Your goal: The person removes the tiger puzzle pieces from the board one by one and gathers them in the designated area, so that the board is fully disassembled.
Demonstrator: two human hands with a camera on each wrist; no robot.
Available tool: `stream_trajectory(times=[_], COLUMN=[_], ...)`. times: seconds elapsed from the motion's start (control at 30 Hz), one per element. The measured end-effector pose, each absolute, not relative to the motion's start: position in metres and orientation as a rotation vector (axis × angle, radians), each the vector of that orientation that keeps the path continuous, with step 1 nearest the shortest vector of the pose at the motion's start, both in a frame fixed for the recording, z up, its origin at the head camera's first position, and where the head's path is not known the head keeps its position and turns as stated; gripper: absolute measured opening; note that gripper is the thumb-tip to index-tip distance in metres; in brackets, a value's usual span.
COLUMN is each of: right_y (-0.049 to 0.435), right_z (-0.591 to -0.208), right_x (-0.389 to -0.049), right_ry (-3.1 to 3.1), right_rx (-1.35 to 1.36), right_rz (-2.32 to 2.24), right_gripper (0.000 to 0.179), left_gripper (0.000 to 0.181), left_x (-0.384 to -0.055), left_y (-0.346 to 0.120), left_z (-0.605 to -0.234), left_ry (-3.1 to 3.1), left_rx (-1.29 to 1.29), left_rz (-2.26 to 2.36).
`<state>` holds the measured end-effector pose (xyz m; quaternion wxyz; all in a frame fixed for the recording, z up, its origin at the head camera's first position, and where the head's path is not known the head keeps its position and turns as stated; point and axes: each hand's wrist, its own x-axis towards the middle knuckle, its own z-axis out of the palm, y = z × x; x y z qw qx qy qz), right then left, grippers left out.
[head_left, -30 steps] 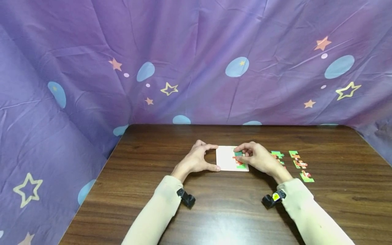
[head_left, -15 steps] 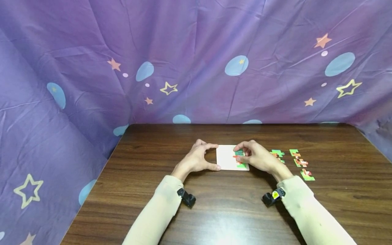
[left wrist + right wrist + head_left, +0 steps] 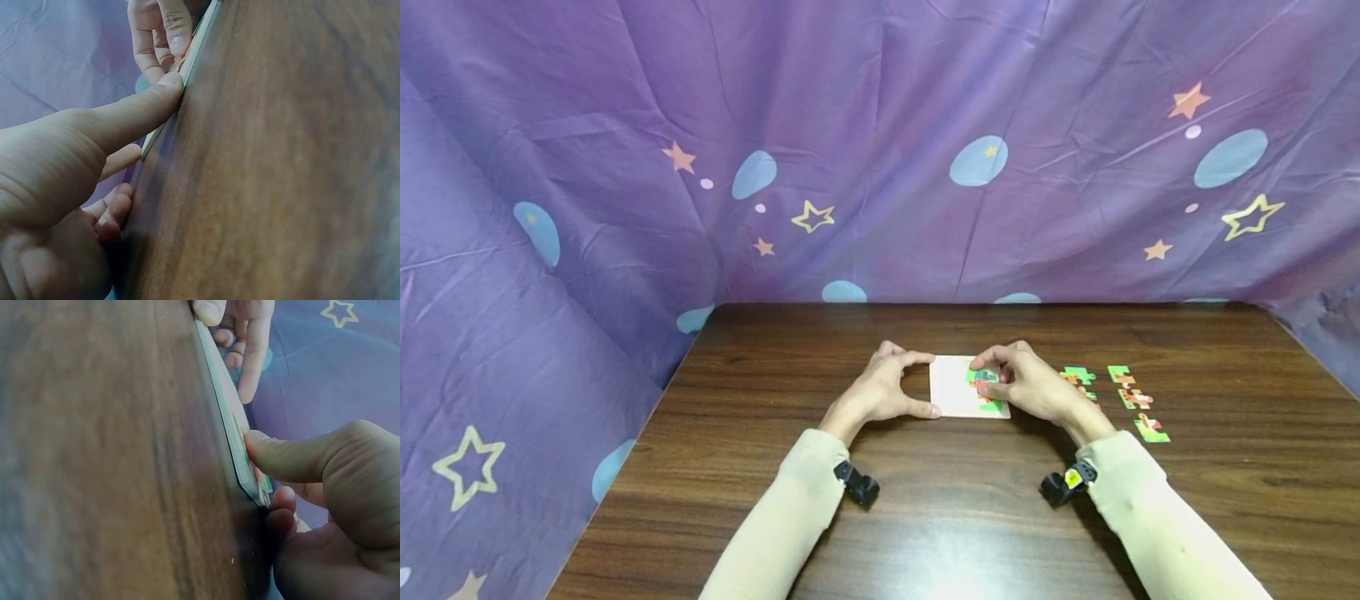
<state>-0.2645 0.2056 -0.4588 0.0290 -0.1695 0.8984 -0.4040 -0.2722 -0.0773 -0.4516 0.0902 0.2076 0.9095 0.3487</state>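
A square white puzzle board (image 3: 949, 387) lies flat on the table, with green and red pieces along its right side. My left hand (image 3: 880, 387) holds the board by its left side, thumb on the near corner and index finger on the far one. Over the right side my right hand (image 3: 1030, 383) pinches a green and red puzzle piece (image 3: 981, 377) between thumb and fingers, close on the board. The hand covers part of that piece. In the right wrist view the thumb (image 3: 275, 453) presses at the board's edge (image 3: 225, 412).
Right of the board lie several loose puzzle pieces, among them a green one (image 3: 1078, 375), partly behind my right hand, and one with a red top (image 3: 1152, 429) nearest me. A purple curtain (image 3: 880, 167) with stars hangs behind the brown wooden table (image 3: 820, 533).
My right hand's fingertips have shifted slightly left on the board, and more of the green and red piece shows beneath them. The left hand has stayed at the board's corners.
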Motion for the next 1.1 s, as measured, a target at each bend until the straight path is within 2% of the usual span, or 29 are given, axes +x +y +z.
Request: stream_trajectory(times=[0.27,0.53,0.83,1.1], right_y=[0.209,0.198,0.184,0.182], right_z=[-0.458,-0.458,-0.46,-0.461], right_x=[-0.266,-0.267,-0.261,-0.262], right_ry=[2.759,2.906,3.055,3.03], right_rx=[-0.53,-0.378,-0.249,-0.235], right_rz=[-1.245,-1.229,-1.131,-1.135], right_gripper=[0.04,0.032,0.034,0.036], left_gripper=[0.091,0.091,0.093,0.092], left_x=[-0.272,-0.271,-0.281,-0.271], left_y=[-0.078,-0.078,-0.076,-0.077], left_z=[-0.45,-0.45,-0.466,-0.451], left_ry=[2.698,2.696,2.702,2.691], left_rx=[0.607,0.6,0.591,0.579], left_rz=[1.027,1.024,1.046,1.036])
